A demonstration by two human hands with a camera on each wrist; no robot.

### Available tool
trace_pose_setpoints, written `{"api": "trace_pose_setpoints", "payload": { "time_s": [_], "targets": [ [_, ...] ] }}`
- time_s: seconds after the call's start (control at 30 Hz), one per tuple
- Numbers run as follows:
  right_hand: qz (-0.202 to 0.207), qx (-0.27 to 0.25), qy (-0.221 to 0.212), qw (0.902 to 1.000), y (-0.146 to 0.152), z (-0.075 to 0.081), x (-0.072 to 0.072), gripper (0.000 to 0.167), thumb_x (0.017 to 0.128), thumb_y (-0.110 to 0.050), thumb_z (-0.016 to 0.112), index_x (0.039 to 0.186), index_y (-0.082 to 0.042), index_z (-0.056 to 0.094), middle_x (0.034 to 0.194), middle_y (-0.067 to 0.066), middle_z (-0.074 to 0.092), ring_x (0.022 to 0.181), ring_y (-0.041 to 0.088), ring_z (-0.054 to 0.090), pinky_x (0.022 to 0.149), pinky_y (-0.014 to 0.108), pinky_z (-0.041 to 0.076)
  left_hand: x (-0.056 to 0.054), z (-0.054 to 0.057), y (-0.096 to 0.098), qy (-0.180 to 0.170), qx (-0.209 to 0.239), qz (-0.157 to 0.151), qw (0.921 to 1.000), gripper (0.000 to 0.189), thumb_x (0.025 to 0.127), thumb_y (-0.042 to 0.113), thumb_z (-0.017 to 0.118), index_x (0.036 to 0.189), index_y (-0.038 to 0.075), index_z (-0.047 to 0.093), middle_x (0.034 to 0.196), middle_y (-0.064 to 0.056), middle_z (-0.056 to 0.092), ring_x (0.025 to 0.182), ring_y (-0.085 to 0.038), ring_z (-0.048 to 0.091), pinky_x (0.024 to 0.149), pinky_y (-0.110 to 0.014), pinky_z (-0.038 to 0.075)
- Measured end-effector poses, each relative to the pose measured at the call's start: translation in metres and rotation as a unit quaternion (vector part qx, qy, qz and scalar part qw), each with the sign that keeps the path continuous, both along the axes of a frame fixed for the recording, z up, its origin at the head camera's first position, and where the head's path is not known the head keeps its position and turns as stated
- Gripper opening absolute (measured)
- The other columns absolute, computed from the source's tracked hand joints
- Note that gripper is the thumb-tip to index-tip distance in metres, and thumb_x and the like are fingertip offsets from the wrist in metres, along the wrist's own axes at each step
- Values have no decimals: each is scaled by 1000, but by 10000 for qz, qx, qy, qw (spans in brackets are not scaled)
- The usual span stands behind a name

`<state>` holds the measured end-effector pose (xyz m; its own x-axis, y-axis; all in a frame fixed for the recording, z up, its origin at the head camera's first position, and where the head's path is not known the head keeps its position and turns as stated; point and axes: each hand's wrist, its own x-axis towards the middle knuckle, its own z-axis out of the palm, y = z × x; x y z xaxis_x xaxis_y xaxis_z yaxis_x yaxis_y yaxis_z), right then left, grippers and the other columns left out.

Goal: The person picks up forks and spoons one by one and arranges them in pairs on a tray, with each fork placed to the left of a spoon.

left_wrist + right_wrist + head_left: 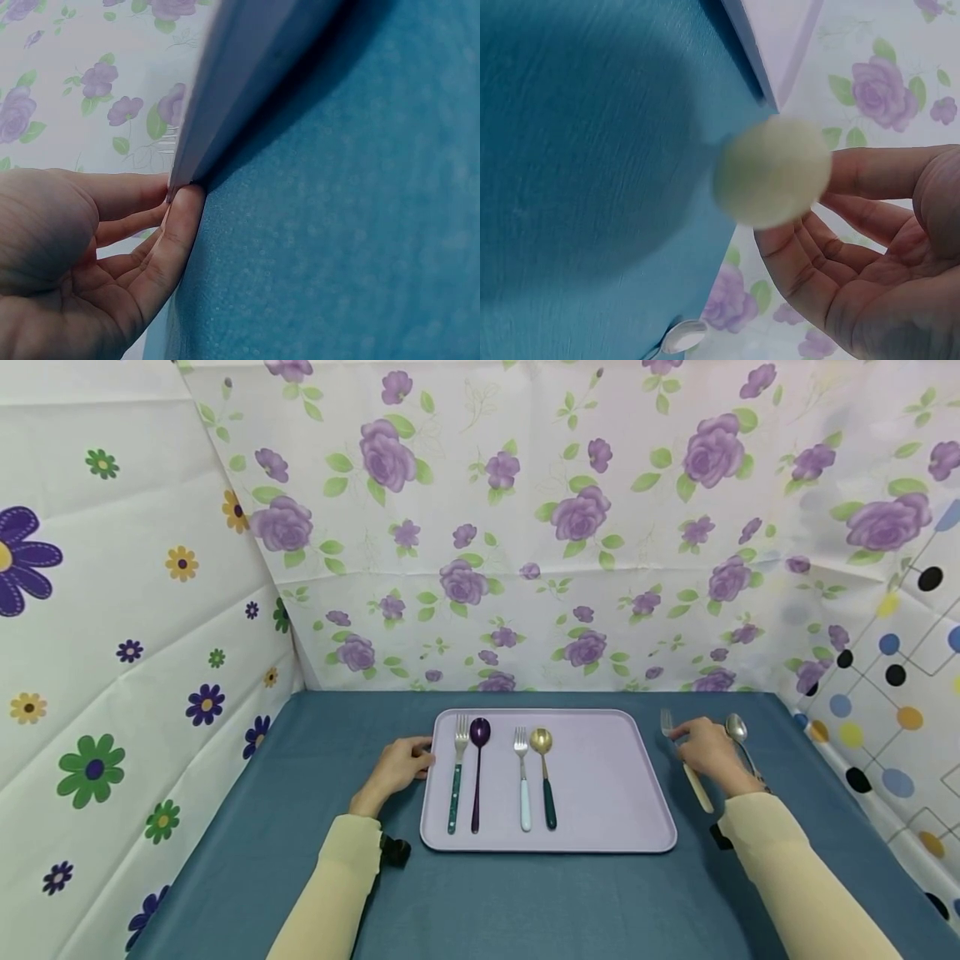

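My left hand (402, 766) grips the left rim of a pale lilac tray (607, 781); in the left wrist view its thumb and fingers pinch the tray's edge (202, 112). To the right of the tray, my right hand (708, 750) holds a fork (697, 787) with a cream handle, tines pointing away. The handle's rounded end (772, 172) looms close and blurred in the right wrist view. On the tray lie a green-handled fork (455, 797), a dark purple spoon (477, 777), a pale mint-handled fork (525, 802) and a gold spoon (542, 741) with a dark green handle.
A silver spoon (737, 727) lies just right of my right hand, partly hidden by the wrist. A blue-grey cloth (540, 902) covers the table. Flowered sheets (480, 527) hang behind and at the left, with a dotted one (892, 710) at the right.
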<state>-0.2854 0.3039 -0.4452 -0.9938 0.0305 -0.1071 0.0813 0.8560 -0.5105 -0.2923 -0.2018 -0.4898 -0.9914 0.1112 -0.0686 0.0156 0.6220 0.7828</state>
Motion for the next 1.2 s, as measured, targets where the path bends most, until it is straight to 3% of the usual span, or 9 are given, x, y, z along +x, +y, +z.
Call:
{"api": "trace_pose_setpoints", "payload": {
  "time_s": [0.1, 0.47, 0.6, 0.7, 0.9, 1.03, 1.2],
  "targets": [
    [-27, -30, -87, 10000, -4, 1, -1, 44, 88, 7, 53, 129, 12, 66, 103, 33, 68, 51, 18, 48, 50, 32, 46, 0, 0, 0, 3, 11, -10, 10000, 43, 102, 7, 66, 143, -4, 59, 103, -15, 71, 91, -23, 74, 78, -33, 64],
    [-28, 40, -62, 10000, -25, 6, -2, 43, 87, 7, 55, 127, 9, 69, 120, 37, 65, 55, 20, 54, 51, 32, 50, -2, -2, -1, -31, 16, 0, 10000, 44, 102, 8, 66, 144, -3, 59, 101, -13, 70, 90, -22, 74, 78, -33, 64],
    [-23, -8, -68, 10000, -30, 4, -4, 43, 87, 7, 55, 128, 9, 69, 118, 36, 67, 54, 19, 54, 51, 31, 49, -2, -3, -1, -42, -23, 7, 10000, 44, 102, 8, 66, 145, -3, 59, 102, -13, 71, 90, -22, 74, 78, -33, 64],
    [6, -14, -48, 10000, -34, 2, -6, 44, 86, 7, 54, 128, 9, 69, 116, 35, 68, 51, 17, 51, 50, 30, 48, -2, -2, -1, -41, -54, 9, 10000, 44, 102, 8, 66, 144, -3, 59, 102, -14, 71, 91, -22, 74, 78, -33, 64],
    [85, 14, -36, 10000, -41, 0, -8, 46, 86, 9, 51, 128, 9, 69, 129, 40, 59, 47, 14, 39, 47, 28, 43, -2, -1, -1, -43, -42, -5, 10000, 44, 102, 8, 66, 144, -3, 59, 101, -13, 70, 91, -22, 74, 78, -34, 64],
    [161, -104, -63, 9998, -45, -1, -7, 47, 87, 11, 47, 129, 9, 68, 124, 39, 61, 44, 10, 30, 44, 26, 37, -2, -1, -1, -37, -34, 5, 10000, 44, 102, 8, 66, 144, -3, 59, 100, -13, 70, 89, -21, 74, 78, -33, 64],
    [274, -130, 10, 9995, -50, -3, -6, 46, 88, 10, 45, 129, 9, 68, 131, 40, 57, 44, 9, 28, 44, 24, 35, -2, 0, -1, -31, -28, 8, 10000, 44, 102, 8, 66, 144, -2, 60, 98, -12, 69, 88, -20, 74, 78, -34, 64]
  ]
}}
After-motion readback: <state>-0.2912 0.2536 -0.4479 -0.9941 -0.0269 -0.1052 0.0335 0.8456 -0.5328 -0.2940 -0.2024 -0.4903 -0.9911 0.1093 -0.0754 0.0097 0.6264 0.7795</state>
